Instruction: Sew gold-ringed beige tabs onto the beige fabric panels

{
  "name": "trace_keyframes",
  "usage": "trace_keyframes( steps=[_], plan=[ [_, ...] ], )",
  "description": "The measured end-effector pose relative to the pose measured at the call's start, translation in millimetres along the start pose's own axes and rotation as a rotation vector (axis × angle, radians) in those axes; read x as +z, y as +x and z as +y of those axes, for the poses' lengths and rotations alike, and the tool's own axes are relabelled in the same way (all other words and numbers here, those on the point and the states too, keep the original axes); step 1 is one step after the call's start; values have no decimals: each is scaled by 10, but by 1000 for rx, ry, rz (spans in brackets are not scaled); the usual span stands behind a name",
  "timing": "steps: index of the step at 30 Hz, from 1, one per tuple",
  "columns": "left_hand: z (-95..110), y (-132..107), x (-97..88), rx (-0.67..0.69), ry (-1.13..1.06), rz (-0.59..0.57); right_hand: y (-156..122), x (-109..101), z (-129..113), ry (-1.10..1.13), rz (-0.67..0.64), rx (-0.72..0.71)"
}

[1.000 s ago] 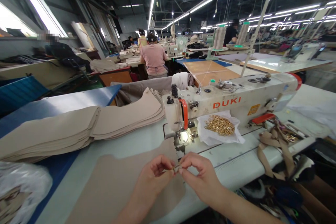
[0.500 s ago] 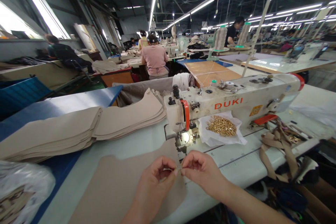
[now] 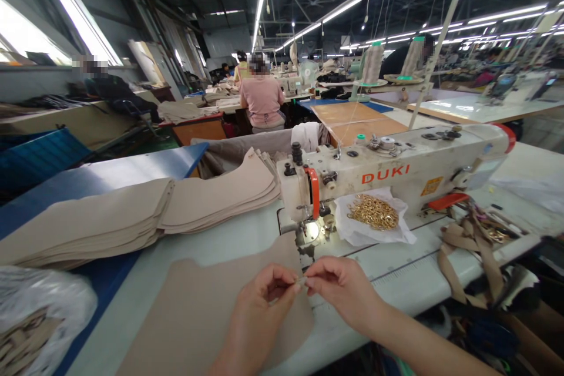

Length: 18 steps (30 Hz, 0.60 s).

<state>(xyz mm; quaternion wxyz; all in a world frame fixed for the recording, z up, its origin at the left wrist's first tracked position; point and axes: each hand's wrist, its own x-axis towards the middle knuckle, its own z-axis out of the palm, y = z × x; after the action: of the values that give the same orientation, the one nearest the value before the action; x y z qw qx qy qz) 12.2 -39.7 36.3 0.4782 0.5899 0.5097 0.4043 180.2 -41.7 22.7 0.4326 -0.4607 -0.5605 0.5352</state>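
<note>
Left hand and right hand stayed pinched together on a tiny gold-toned metal piece, barely resolved, over a flat beige fabric panel before the white DUKI sewing machine.

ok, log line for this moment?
left hand: pinching tiny item | right hand: pinching same item | beige fabric panel below | DUKI sewing machine ahead

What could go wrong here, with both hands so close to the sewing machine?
The tiny item held between left hand and right hand could drop onto the beige fabric panel. Loose brass eyelets on the paper might spill. The DUKI machine's needle area is near, so fingers may be hurt.
</note>
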Motion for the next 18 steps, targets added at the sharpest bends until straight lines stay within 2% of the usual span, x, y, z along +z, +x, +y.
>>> trace_keyframes(
  steps=[7, 12, 14, 18],
  plan=[
    [-19, 102, -80, -57, 182, -25, 68, -13, -3, -266, -5, -87],
    [4, 299, -207, -3, 317, -156, 216, -4, 84, -231, -2, -40],
    [-46, 417, -281, 58, 380, -175, 314, 2, 115, -143, 4, 29],
    [-269, 568, -331, 312, 608, -78, 515, 21, 137, -23, -12, 226]
  ],
)
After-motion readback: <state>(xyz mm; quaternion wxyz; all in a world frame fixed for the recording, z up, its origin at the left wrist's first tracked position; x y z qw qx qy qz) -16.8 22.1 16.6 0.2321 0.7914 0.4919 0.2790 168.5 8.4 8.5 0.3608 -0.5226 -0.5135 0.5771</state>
